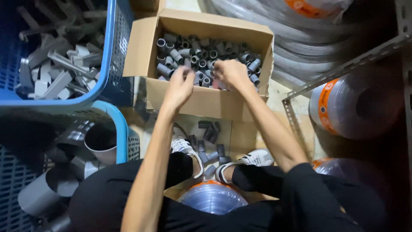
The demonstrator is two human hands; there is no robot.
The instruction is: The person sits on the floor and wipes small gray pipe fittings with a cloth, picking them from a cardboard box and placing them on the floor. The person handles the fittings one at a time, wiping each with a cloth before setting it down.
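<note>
Both hands are reaching into an open cardboard box (201, 101) of small grey pipe fittings (201, 58): the left hand (180, 88) is hanging over the near edge with fingers curled down among the pieces, back of hand toward the camera, so whether it is gripping 1 cannot be told; the right hand (231, 72) is closing loosely over the fittings near the box's middle, fingers bunched on the pile, but a held piece is not showing. The fittings are lying jumbled, filling the box floor, flaps standing open. More grey fittings (210, 144) are lying loose on the floor between box and white sneakers (253, 159). To the left, a blue plastic basket (109, 51) is holding longer grey angled pieces (60, 73); beneath it a second blue basket (122, 129) is holding wide grey pipe couplings (92, 146). Coils of clear hose (274, 30) are sitting behind the box, and wrapped hose rolls with orange labels (343, 105) are sitting right, beside a slotted metal shelf frame (343, 66).
</note>
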